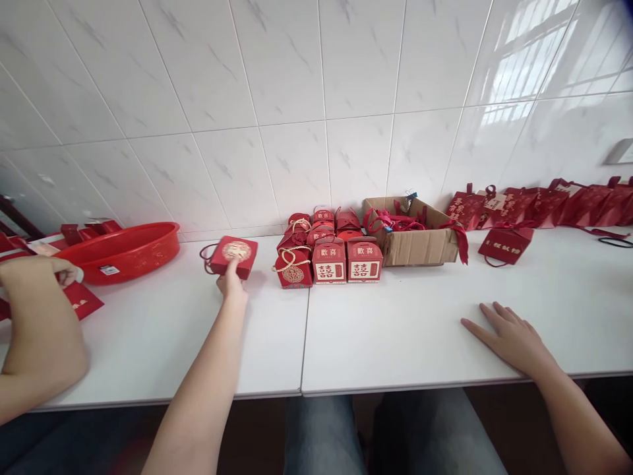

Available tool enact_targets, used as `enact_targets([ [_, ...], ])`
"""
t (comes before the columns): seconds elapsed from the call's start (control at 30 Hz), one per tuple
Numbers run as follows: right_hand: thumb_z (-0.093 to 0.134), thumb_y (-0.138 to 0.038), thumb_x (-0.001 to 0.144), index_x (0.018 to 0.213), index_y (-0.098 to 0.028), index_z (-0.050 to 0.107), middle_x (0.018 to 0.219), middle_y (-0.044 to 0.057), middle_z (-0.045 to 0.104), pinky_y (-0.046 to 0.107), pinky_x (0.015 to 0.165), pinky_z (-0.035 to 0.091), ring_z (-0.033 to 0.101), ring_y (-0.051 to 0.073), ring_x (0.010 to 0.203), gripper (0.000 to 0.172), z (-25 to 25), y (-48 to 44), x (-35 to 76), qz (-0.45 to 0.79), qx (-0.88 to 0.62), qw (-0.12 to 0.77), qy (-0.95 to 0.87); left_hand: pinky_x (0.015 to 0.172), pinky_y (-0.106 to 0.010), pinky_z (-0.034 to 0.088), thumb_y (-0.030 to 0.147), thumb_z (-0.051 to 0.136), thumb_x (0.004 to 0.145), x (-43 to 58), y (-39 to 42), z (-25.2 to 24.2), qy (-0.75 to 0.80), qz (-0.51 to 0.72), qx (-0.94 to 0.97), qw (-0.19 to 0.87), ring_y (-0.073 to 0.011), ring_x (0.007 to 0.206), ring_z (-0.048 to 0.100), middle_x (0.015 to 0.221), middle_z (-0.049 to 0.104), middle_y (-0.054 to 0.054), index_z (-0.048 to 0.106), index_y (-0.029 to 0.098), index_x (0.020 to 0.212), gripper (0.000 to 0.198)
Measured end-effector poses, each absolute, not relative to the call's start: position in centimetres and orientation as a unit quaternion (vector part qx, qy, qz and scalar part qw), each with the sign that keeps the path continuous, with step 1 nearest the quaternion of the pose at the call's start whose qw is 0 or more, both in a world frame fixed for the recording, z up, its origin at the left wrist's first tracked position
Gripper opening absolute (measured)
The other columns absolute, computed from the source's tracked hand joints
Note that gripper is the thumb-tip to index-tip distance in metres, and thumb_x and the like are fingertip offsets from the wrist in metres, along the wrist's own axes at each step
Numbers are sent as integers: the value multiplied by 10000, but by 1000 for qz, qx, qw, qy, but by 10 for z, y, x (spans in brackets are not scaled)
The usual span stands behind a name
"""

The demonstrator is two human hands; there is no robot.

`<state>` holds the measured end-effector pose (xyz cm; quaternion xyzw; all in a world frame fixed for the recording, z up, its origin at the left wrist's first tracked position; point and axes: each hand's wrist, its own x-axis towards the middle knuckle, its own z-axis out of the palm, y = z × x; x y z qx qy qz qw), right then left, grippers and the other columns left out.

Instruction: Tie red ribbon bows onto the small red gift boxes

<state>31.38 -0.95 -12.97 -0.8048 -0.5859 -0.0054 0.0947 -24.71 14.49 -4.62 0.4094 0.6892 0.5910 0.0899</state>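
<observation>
My left hand [231, 280] grips a small red gift box [243, 251] with a pale gold round emblem on its face and a dark cord loop at its left. The thumb lies over the front of the box, and the other fingers are mostly hidden beneath it. To its right stands a cluster of red candy boxes [330, 267], some with white character panels, one with a twisted cord bow [293, 258]. My right hand [509, 333] rests flat on the white table [386, 336] with its fingers spread, touching no box.
An open cardboard box [420, 246] of red ribbons stands by the tiled wall. Behind my right hand lies a red box [507, 244], with a row of red bags [544, 206] beyond. At left, another person's arm [44, 323] reaches beside a red plastic basin [133, 254].
</observation>
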Motion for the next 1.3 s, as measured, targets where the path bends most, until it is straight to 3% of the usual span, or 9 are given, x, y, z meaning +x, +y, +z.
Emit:
enact_targets([
  [0.07, 298, -695, 812, 1376, -114, 443, 1467, 180, 360, 492, 1088, 294, 311, 328, 1364, 822, -130, -9, 314, -6, -805, 96, -585, 883, -382, 528, 494, 369, 903, -240, 140, -35, 648, 640, 402, 90, -235, 1160, 557, 1295, 483, -180, 273, 158, 1287, 520],
  [0.17, 300, -692, 816, 1387, -110, 429, 1474, 178, 348, 482, 1095, 288, 302, 324, 1370, 826, -128, -9, 312, 0, -807, 91, -584, 866, -307, 529, 467, 619, 763, -218, 132, -26, 570, 694, 439, 44, -211, 1194, 520, 1384, 397, -152, 223, 210, 1305, 719],
  [0.4, 280, -709, 822, 1381, -121, 439, 1479, 180, 339, 480, 1097, 291, 294, 322, 1375, 827, -124, -10, 311, 7, -806, 91, -585, 936, -465, 470, 392, 827, 476, -151, 104, -39, 365, 641, 668, -93, -315, 1136, 526, 1294, 416, -156, 315, 212, 1296, 983],
  [0.5, 287, -704, 828, 1378, -123, 440, 1477, 184, 340, 485, 1097, 290, 300, 326, 1371, 815, -125, -10, 310, 3, -805, 94, -586, 1020, -497, 403, 406, 835, 456, -129, 89, -47, 316, 519, 794, -15, -347, 1215, 466, 1318, 418, -143, 286, 249, 1354, 1064],
  [0.7, 297, -686, 845, 1373, -122, 439, 1473, 185, 347, 485, 1094, 291, 304, 323, 1369, 786, -124, -10, 309, -9, -805, 94, -586, 1057, -468, 372, 368, 776, 644, -98, 76, -56, 262, 311, 867, 286, -341, 1295, 406, 1331, 512, -157, 324, 197, 1400, 897],
  [0.87, 294, -688, 846, 1378, -120, 432, 1476, 182, 344, 487, 1096, 289, 300, 321, 1372, 790, -123, -11, 308, -6, -804, 90, -587, 1099, -494, 288, 348, 821, 598, -99, 79, -55, 255, 321, 853, 323, -355, 1327, 350, 1353, 494, -177, 357, 193, 1389, 930],
  [1.0, 287, -678, 853, 1399, -114, 405, 1492, 174, 316, 474, 1107, 269, 275, 314, 1384, 794, -119, -12, 306, 6, -809, 77, -583, 1010, -472, 394, 405, 835, 547, -103, 80, -52, 220, 322, 854, 345, -349, 1231, 466, 1302, 531, -181, 359, 194, 1384, 985],
  [1.17, 280, -666, 860, 1414, -114, 381, 1503, 171, 291, 464, 1115, 246, 256, 307, 1391, 788, -114, -14, 302, 14, -810, 67, -582, 775, -337, 485, 453, 769, 613, -114, 88, -51, 307, 222, 894, 241, -243, 889, 608, 983, 667, -82, 634, 188, 1065, 542],
  [1.3, 277, -666, 861, 1414, -129, 379, 1509, 163, 282, 453, 1121, 234, 246, 297, 1396, 778, -112, -14, 301, 22, -814, 74, -576, 601, -273, 421, 493, 695, 677, -124, 98, -57, 382, 199, 882, 192, -175, 686, 547, 750, 623, -38, 651, 171, 786, 343],
])
